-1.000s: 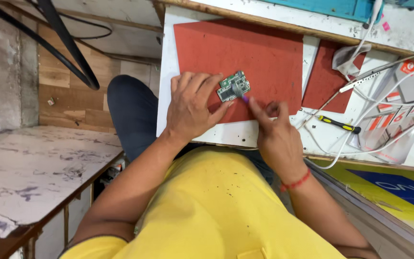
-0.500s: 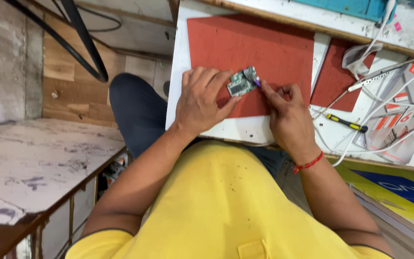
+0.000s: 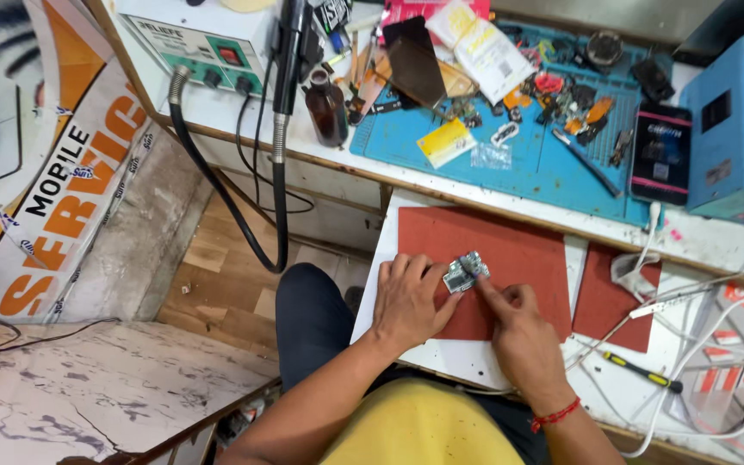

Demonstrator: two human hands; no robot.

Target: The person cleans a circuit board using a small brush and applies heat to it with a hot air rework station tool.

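Circuit board: a small circuit board (image 3: 466,272) lies flat on the red mat (image 3: 518,250), near the mat's left half, on the pull-out white shelf (image 3: 458,357).
Left hand: the left hand (image 3: 408,299) lies flat on the mat, fingers spread narrow, fingertips pinning the board's left edge.
Right hand: the right hand (image 3: 518,331) has its fingers curled in, pinching a thin tool whose tip meets the board's top; the tool itself is too small to tell.
Wrist: a red thread band (image 3: 555,415) circles the right wrist.
Nearby: a yellow-handled screwdriver (image 3: 643,372) lies well apart to the right, among white cables (image 3: 691,297).
Above: a blue work mat (image 3: 544,146) strewn with small parts, and a brown bottle (image 3: 326,108) beside it.
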